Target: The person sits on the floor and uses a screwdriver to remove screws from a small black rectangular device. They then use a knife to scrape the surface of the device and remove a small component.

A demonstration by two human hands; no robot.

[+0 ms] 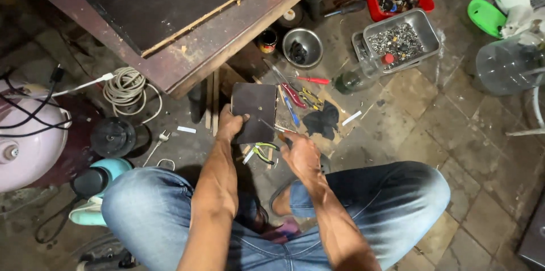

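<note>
Left hand (230, 125) grips dark board (254, 112) by its left edge, on the floor between knees | right hand (301, 154) fingers closed around thin tool (272, 126) touching board | pliers (262, 152) just below.

So the flat board (254, 111) sits on the floor right in front of the knees, left hand (230, 125) on its near left edge, right hand (301, 154) just off its near right corner. Pliers (262, 152) lie between the hands. Screwdrivers (301, 86) are right of the board, a bowl (303, 47) behind it, a tray of screws (402, 38) further right, a cable coil (125, 86) off left.
</note>
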